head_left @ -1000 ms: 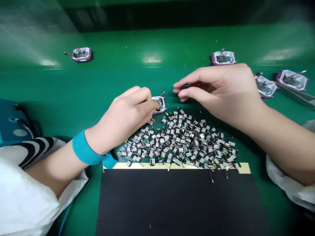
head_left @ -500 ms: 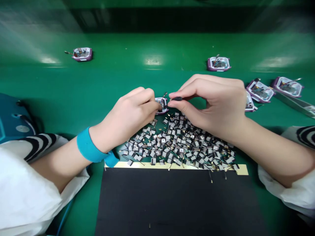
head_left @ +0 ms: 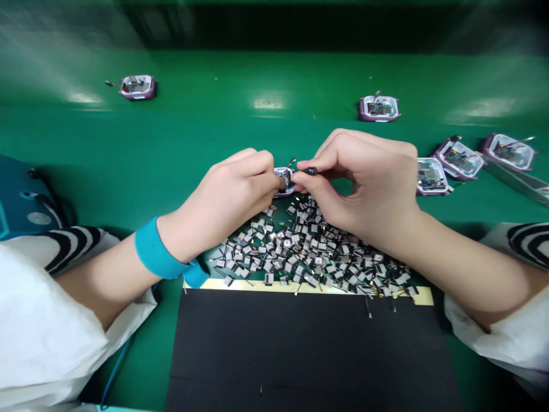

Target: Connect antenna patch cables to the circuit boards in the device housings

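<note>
My left hand [head_left: 244, 191], with a teal band round the wrist, is closed on a small purple-rimmed watch case [head_left: 283, 193] with a circuit board inside. Its fingertips cover the left part of the case. A short wire with a dark tip [head_left: 292, 163] sticks up from its far side. Between thumb and fingers, my right hand [head_left: 364, 183] pinches a small black piece [head_left: 309, 170] beside the right edge of the case. The fingers hide much of that piece, so its kind is unclear. Below both hands spreads a heap of small grey-and-black parts with short leads [head_left: 300, 246].
More open watch cases stand on the green table [head_left: 193, 126]: one at far left [head_left: 138, 87], one at far right of centre [head_left: 379, 107], several at right [head_left: 461, 158]. A black mat [head_left: 309, 349] with a cream strip [head_left: 424, 296] lies in front; a blue box [head_left: 26, 197] stands left.
My right hand has moved slightly left, bringing the black piece closer to the watch case. A case at the right, partly covered by this hand before, now shows more. My left hand keeps its grip.
</note>
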Available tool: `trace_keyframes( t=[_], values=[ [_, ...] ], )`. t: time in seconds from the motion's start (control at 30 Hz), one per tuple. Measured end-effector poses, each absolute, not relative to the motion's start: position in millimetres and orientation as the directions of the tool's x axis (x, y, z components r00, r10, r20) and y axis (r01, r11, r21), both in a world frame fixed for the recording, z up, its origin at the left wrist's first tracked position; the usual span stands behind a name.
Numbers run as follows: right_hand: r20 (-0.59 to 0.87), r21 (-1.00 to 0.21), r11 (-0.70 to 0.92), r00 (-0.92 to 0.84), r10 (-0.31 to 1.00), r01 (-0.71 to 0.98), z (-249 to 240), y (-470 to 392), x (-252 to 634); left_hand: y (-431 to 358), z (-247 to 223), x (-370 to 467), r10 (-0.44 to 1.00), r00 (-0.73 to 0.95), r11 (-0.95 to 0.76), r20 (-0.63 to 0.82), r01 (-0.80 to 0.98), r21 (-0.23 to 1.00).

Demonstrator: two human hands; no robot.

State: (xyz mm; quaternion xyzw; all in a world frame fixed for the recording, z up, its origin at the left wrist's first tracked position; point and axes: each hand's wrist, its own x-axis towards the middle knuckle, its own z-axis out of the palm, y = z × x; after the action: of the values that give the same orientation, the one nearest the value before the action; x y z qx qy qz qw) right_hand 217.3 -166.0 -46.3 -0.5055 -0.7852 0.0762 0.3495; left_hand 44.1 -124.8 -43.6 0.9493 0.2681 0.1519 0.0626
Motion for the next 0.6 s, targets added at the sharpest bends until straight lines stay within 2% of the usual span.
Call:
trace_keyframes(
  t=[0.23,0.5,0.6],
  values=[
    [0.441,-0.571,0.467,-0.227,0.868,0.676,-49.6,-161.8,214.9,-125.4,-43.4,44.1,0.515,0.820,-0.857,0.249,0.490,0.161],
    [0.444,-0.642,0.473,-0.209,0.871,0.604,-49.1,-155.9,219.3,-124.6,-43.2,36.5,0.461,0.842,-0.887,0.280,0.429,0.170],
    [0.452,-0.705,0.457,-0.153,0.879,0.542,-43.7,-148.0,229.7,-125.1,-41.5,35.3,0.519,0.810,-0.854,0.274,0.506,0.122]
  ],
)
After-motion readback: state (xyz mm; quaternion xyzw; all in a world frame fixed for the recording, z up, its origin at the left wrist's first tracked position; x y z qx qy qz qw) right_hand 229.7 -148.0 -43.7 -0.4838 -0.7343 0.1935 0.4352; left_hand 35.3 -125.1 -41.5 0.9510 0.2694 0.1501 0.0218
